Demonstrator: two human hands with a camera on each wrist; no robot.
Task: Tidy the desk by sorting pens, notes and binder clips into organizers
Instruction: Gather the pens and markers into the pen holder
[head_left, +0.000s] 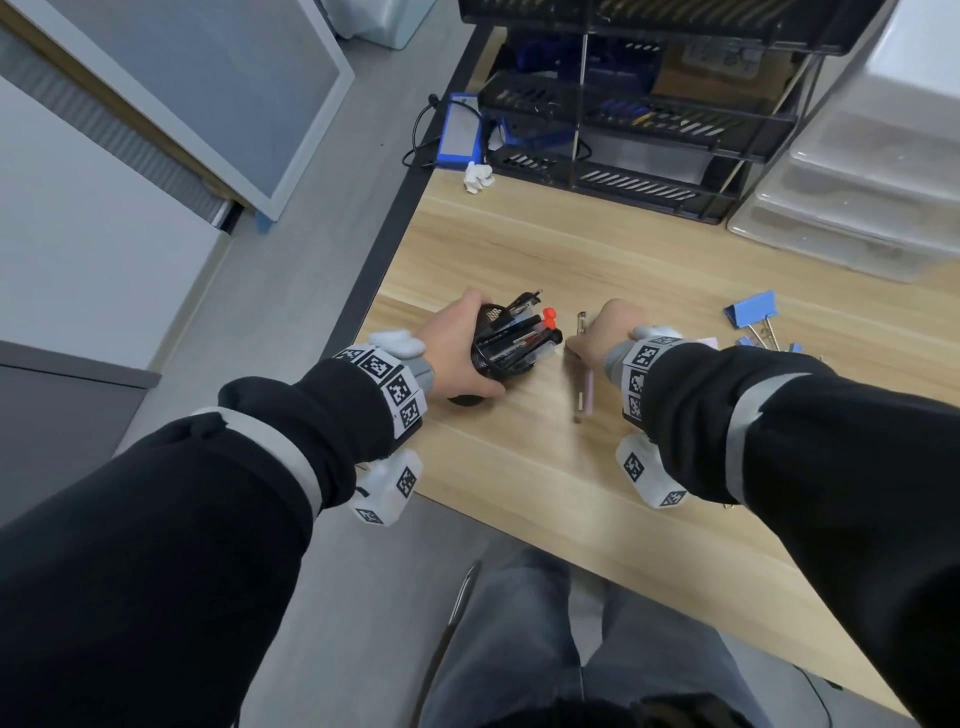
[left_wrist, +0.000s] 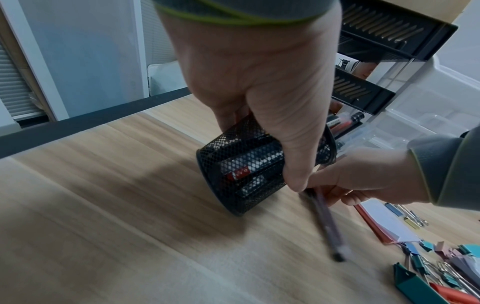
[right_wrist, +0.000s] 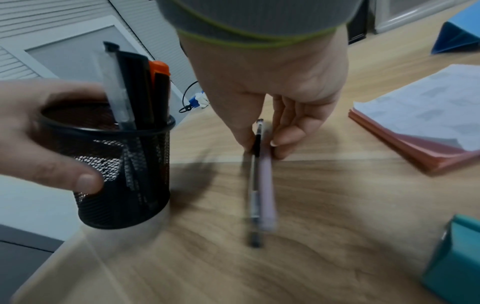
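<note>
The left hand (head_left: 457, 348) is wrapped around a black mesh pen cup (right_wrist: 122, 164) and holds it tipped, just above the wooden desk (head_left: 519, 249). Pens (head_left: 524, 332) stick out of the cup. Just beside it, the right hand (head_left: 608, 327) pinches two pens together, a pink pen (right_wrist: 266, 185) and a clear pen (right_wrist: 253, 195). To the right lie a stack of notes (right_wrist: 426, 115) and some binder clips (head_left: 753, 312). Black trays (head_left: 649, 119) stand at the back of the desk.
</note>
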